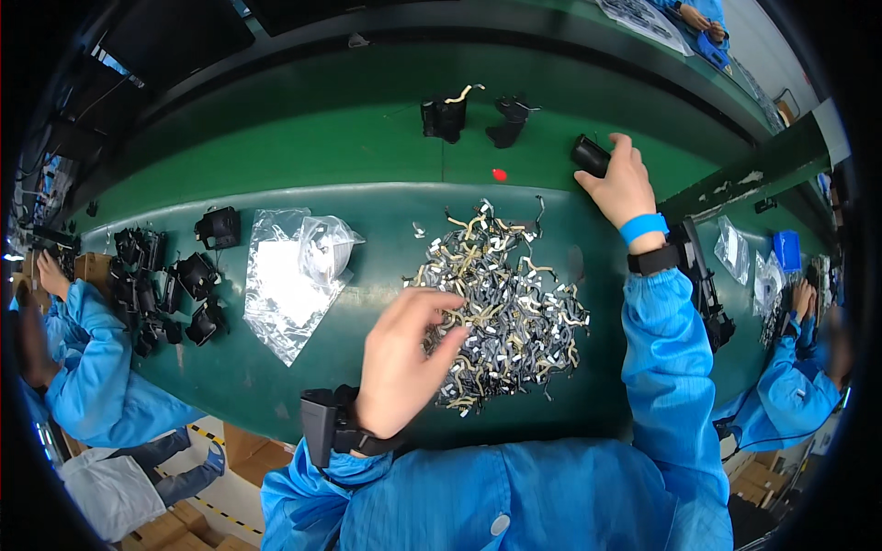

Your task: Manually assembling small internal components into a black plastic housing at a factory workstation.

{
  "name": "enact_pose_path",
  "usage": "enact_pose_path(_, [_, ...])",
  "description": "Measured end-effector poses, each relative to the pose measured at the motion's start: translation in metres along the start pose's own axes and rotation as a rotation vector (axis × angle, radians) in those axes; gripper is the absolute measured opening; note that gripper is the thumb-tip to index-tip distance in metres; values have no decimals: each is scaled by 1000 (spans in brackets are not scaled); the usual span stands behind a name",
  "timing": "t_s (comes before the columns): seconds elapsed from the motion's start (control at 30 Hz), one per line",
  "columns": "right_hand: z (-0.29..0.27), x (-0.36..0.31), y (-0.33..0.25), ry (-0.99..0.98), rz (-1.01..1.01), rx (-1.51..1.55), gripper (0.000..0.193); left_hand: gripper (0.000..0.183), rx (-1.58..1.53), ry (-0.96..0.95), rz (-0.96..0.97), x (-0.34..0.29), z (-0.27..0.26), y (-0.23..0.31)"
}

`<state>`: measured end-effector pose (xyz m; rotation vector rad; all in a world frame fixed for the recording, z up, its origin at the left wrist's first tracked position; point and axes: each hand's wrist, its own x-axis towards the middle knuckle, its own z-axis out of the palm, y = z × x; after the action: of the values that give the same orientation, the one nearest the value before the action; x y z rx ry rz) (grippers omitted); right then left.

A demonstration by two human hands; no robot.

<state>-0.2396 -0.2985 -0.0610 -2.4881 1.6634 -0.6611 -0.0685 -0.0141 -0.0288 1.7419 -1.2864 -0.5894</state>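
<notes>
A heap of short cable harnesses [505, 312], with white plugs and grey, black and tan wires, lies on the green table in front of me. Over its left side hovers my left hand [404, 358], fingers curved, thumb and index apart with nothing visible between them. Farther out on the right, my right hand [625, 184] has thumb and fingers spread around the near side of a black cylindrical part [590, 156]. The thumb looks close to that part; whether it touches cannot be told. Two black molded parts, one with a tan wire [445, 118] and another [507, 122], stand farther left.
Clear plastic bags [296, 275] lie left of the heap, beyond them a cluster of black housings [152, 285]. A red spot [500, 174] marks the back strip. A dark green beam [749, 184] slants in at right. Co-workers in blue sit on both sides [92, 349].
</notes>
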Motion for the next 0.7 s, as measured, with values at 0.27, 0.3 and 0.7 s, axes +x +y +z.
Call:
enact_pose_path(0.27, [0, -10, 2, -61, -59, 189, 33, 26, 208, -124, 87, 27, 40, 7])
enact_pose_path(0.3, [-12, -19, -6, -27, -85, 245, 32, 26, 227, -123, 87, 28, 42, 6])
enact_pose_path(0.7, [-70, -112, -27, -173, -220, 269, 48, 6, -260, -182, -269, 30, 24, 7])
